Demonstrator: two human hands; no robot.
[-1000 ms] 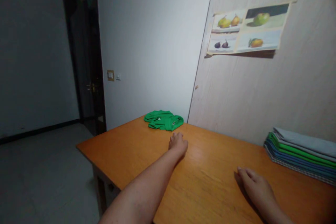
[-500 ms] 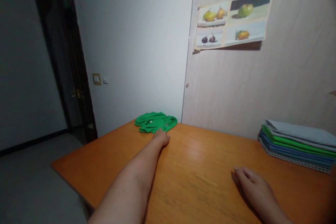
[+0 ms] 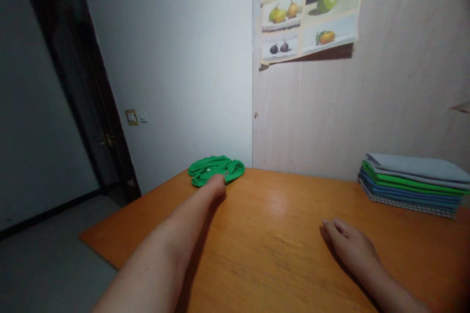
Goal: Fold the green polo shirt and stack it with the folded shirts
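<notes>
A crumpled green garment (image 3: 205, 165) lies at the far corner of the wooden table, close to the wall; a small white mark shows on it. My left hand (image 3: 217, 186) reaches out to its near edge and overlaps it. The fingers of that hand are hidden, so I cannot see whether they grip the cloth. Resting on the table to the right, apart from the garment, is my right hand (image 3: 347, 239), its fingers curled closed with nothing visible in them.
A stack of folded cloths (image 3: 414, 183), grey, green, blue and checked, sits at the table's right rear. Behind the table (image 3: 268, 249) stands a wall with fruit pictures (image 3: 310, 22) taped to it. The table's left edge borders the floor, and a dark doorway (image 3: 99, 83) lies beyond.
My left hand has moved slightly further over the garment's near edge, and its fingers have dropped out of sight. My right hand stays on the table. The view has shifted a little.
</notes>
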